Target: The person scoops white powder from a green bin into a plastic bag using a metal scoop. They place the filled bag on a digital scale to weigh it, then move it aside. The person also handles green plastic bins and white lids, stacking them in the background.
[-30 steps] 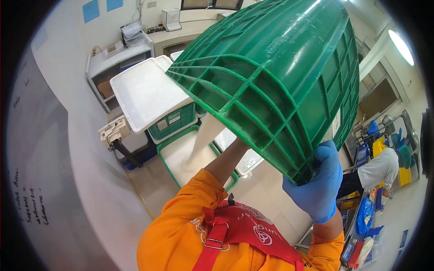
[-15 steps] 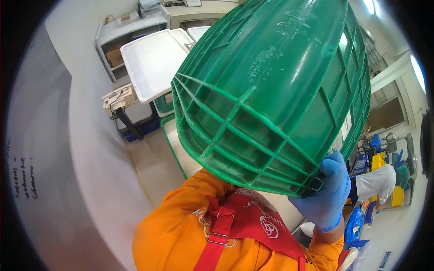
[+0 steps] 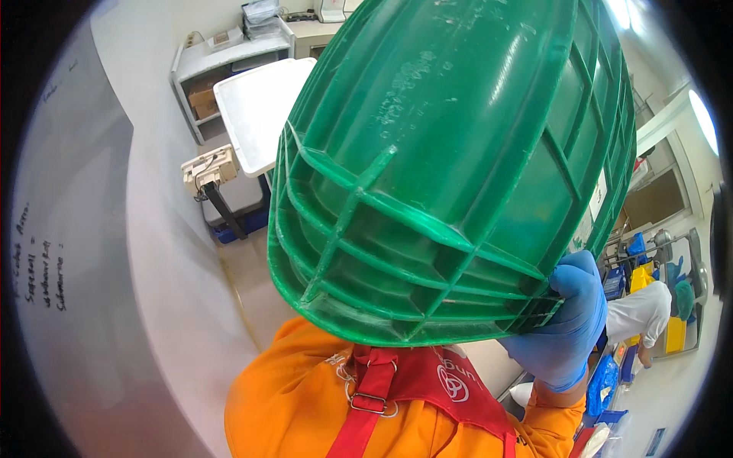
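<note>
Right hand [image 3: 565, 328], in a blue glove, is clenching the lower right rim of the green crate [image 3: 450, 168] — fingers curling over the edge, thumb side pressing the ribbed wall. The crate is being held up high and close, tilted, its ribbed underside filling most of the view, centre to far right. Left hand is hidden behind the crate — cannot tell its grip. An orange sleeve [image 3: 305, 397] and red apron strap [image 3: 366, 404] are showing at the near edge.

Far left, a white lid [image 3: 256, 111] is lying flat over a bin, just beside a grey shelf unit [image 3: 221, 69] holding a brown box [image 3: 205, 101]. A small cream wall box [image 3: 208, 169] is sitting left of the lid. Handwritten marks are running down the grey wall [image 3: 76, 252] at far left. Near right, another person in white [image 3: 641, 313] is bending by yellow [image 3: 676, 332] and blue bins [image 3: 615, 278].
</note>
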A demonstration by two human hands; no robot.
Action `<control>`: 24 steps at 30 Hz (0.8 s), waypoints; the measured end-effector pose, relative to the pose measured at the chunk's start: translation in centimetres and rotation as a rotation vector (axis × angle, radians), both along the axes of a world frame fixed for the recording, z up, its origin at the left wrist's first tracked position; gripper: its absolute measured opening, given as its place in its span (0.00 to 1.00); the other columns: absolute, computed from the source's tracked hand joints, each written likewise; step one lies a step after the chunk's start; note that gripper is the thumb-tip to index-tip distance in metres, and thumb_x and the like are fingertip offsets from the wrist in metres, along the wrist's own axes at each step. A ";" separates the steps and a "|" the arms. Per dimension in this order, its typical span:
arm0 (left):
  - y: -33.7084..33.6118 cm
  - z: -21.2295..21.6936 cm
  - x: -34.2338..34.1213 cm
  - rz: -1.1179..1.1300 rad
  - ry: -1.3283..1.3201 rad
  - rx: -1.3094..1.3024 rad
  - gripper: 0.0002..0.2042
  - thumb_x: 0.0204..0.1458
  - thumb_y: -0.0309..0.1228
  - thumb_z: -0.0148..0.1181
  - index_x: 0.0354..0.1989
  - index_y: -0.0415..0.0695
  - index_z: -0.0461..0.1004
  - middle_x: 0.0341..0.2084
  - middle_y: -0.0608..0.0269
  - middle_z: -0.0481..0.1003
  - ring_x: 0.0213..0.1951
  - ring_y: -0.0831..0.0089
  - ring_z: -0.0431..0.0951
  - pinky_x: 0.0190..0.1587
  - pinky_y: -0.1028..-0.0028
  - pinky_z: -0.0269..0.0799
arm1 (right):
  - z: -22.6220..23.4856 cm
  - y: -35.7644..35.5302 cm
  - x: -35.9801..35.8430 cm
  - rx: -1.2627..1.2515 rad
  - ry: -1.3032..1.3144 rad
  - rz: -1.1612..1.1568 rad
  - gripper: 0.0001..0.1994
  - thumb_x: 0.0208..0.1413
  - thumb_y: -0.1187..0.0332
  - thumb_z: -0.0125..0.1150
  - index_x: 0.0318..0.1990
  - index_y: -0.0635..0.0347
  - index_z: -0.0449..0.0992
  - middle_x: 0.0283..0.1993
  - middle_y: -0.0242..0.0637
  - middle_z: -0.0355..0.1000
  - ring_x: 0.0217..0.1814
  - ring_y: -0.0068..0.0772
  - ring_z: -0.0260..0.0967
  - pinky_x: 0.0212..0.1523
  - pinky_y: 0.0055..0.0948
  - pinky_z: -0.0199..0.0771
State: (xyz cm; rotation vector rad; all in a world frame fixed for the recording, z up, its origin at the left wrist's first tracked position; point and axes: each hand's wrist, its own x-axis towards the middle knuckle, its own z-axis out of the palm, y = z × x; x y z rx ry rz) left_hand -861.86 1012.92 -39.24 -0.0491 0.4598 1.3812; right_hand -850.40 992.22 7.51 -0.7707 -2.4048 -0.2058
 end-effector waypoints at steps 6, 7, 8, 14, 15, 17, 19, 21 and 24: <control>3.4 6.9 -0.9 0.023 0.002 0.168 0.24 0.61 0.47 0.44 0.56 0.40 0.67 0.52 0.53 0.71 0.54 0.57 0.72 0.59 0.55 0.67 | 1.7 -0.3 0.3 0.023 0.069 0.006 0.29 0.26 0.63 0.81 0.35 0.56 0.65 0.28 0.38 0.60 0.26 0.39 0.62 0.25 0.32 0.62; 3.8 8.2 -1.2 0.027 0.001 0.195 0.24 0.61 0.47 0.44 0.56 0.40 0.67 0.52 0.53 0.71 0.54 0.57 0.72 0.59 0.55 0.67 | 2.1 -0.2 0.4 0.038 0.076 0.002 0.29 0.26 0.64 0.81 0.35 0.57 0.65 0.28 0.38 0.60 0.26 0.39 0.62 0.25 0.31 0.62; 4.1 9.4 -1.4 0.032 0.003 0.221 0.24 0.61 0.47 0.44 0.56 0.40 0.67 0.52 0.53 0.71 0.54 0.57 0.72 0.59 0.55 0.67 | 2.6 -0.1 0.5 0.052 0.082 -0.001 0.28 0.26 0.65 0.80 0.34 0.57 0.65 0.28 0.38 0.60 0.25 0.39 0.61 0.25 0.31 0.62; 6.2 16.0 -1.2 0.032 -0.004 0.370 0.24 0.61 0.47 0.44 0.56 0.41 0.67 0.52 0.54 0.71 0.54 0.58 0.72 0.59 0.56 0.67 | 4.3 1.2 2.2 0.190 0.175 0.046 0.28 0.28 0.69 0.78 0.32 0.58 0.60 0.28 0.32 0.52 0.27 0.28 0.49 0.27 0.22 0.54; 6.4 16.7 -1.0 0.028 -0.004 0.390 0.24 0.61 0.47 0.44 0.56 0.41 0.67 0.52 0.54 0.71 0.54 0.58 0.72 0.59 0.56 0.67 | 4.5 1.1 2.5 0.191 0.188 0.037 0.28 0.28 0.68 0.78 0.32 0.58 0.60 0.28 0.32 0.52 0.27 0.28 0.50 0.27 0.22 0.54; 6.8 18.2 -0.5 0.022 -0.009 0.428 0.24 0.61 0.46 0.44 0.56 0.41 0.67 0.52 0.54 0.71 0.54 0.58 0.72 0.59 0.56 0.67 | 4.9 0.9 3.0 0.201 0.214 0.003 0.27 0.28 0.67 0.77 0.32 0.59 0.61 0.27 0.35 0.54 0.26 0.33 0.53 0.27 0.26 0.57; 7.0 19.3 0.0 0.017 -0.013 0.449 0.24 0.62 0.46 0.44 0.56 0.41 0.67 0.52 0.54 0.71 0.54 0.58 0.72 0.59 0.56 0.67 | 5.4 0.7 3.4 0.221 0.236 -0.046 0.25 0.27 0.68 0.75 0.32 0.59 0.64 0.27 0.40 0.58 0.25 0.43 0.59 0.26 0.32 0.63; 6.7 18.9 -0.8 0.026 -0.003 0.435 0.24 0.62 0.46 0.44 0.56 0.41 0.67 0.52 0.54 0.71 0.54 0.58 0.72 0.59 0.56 0.67 | 3.5 3.3 3.2 0.134 0.258 -0.050 0.27 0.27 0.66 0.77 0.31 0.59 0.62 0.26 0.38 0.56 0.25 0.36 0.54 0.27 0.29 0.61; 6.6 17.5 0.7 0.009 -0.006 0.429 0.23 0.62 0.46 0.43 0.56 0.41 0.67 0.52 0.54 0.71 0.54 0.58 0.72 0.59 0.56 0.67 | 1.3 4.6 5.3 0.142 0.219 -0.052 0.27 0.28 0.65 0.77 0.31 0.60 0.62 0.26 0.41 0.56 0.25 0.38 0.54 0.28 0.31 0.63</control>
